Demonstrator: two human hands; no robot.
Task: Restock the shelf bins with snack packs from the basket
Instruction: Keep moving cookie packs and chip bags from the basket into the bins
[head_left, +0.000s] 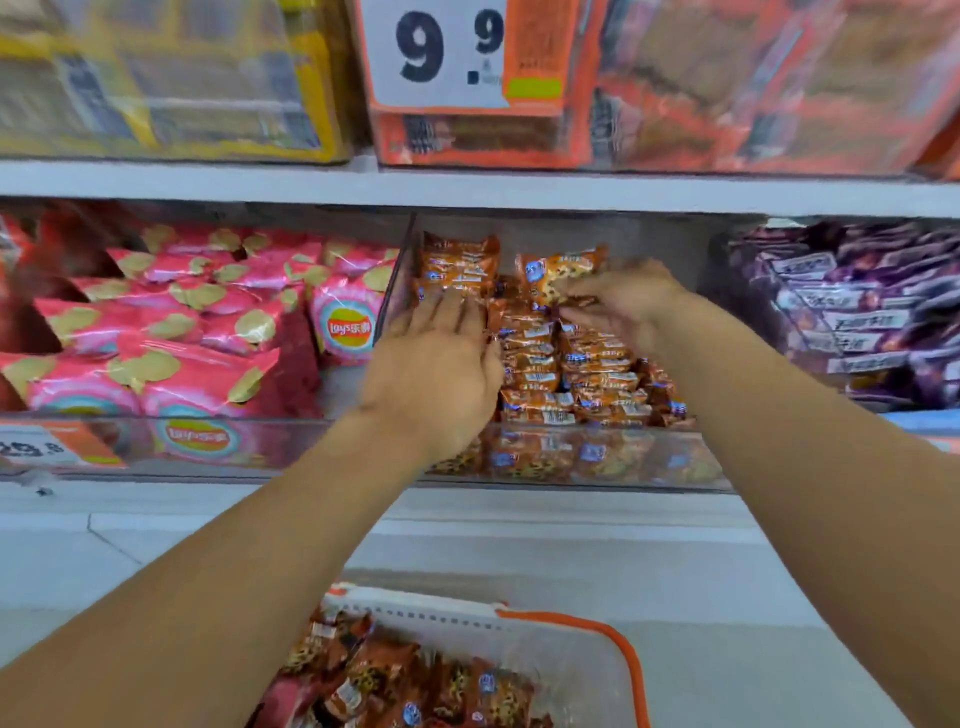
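Both hands inside middle clear bin (519, 457), restocking orange cookie packs.

Right hand (623, 306): fingers curled round one cookie pack (558, 270), held at back-right of bin, above stacked rows. Motion blur at fingertips; exact pinch points unclear.

Left hand (441, 358): fingers straight, palm down, resting on stacked packs (540, 364) at left side of bin, beside clear divider (395, 280). Holding nothing.

Basket (587, 629) low in view, below shelf, white with orange rim, more cookie packs (410, 680) inside. Well apart from bin.

Step in hand, by judgement: seating held pack into back row. To do well: keep left palm flat as a brace so front rows stay lined up; lower pack label-forward into gap behind top row, matching neighbours' orientation; release only once resting on stack, not dropped from height.

Edges and room:
- Shelf board (467, 187) directly over bin; headroom at back looks tight. Enter low and level, wrist under board edge.
- Front lip of bin stands up ahead of packs; lift hand clear over it on exit to avoid dragging front row out.
- Divider at left separates pink chip bags (208, 332); purple packs (857, 312) in bin at right. Keep pack within own bin.
- Back-right corner shows most open space; left and front already full.
- Path from bin down to basket unobstructed between forearms.
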